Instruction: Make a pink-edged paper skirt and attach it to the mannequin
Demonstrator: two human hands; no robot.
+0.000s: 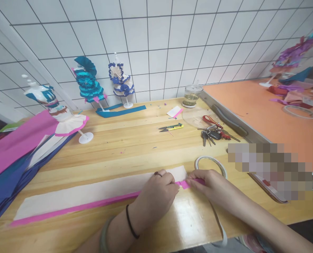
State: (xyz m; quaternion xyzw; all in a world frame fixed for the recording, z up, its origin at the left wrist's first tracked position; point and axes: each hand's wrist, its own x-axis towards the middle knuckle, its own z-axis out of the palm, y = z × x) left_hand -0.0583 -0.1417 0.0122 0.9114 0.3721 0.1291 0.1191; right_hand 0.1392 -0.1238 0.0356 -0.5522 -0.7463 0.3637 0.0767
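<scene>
A long white paper strip (pixel 93 188) with a pink paper edging (pixel 93 205) along its near side lies across the wooden table. At its right end my left hand (pixel 158 191) is closed, fingertips pinching the pink edging. Just to the right, my right hand (pixel 209 182) pinches the same pink paper between thumb and forefinger, and a short folded bit of pink shows between the two hands. Behind my right hand lies a roll of narrow white tape (pixel 198 162), and a loose length of tape (pixel 222 228) hangs over the table's front edge below my right forearm.
Yellow-handled thread snips (pixel 171 127), a bunch of keys (pixel 211 134) and a lidded glass cup (pixel 191 96) lie farther back. Small mannequins in paper dresses (pixel 89 84) stand at the back left, near stacked coloured paper (pixel 21 144). A blurred-out flat object (pixel 272 172) lies at the right.
</scene>
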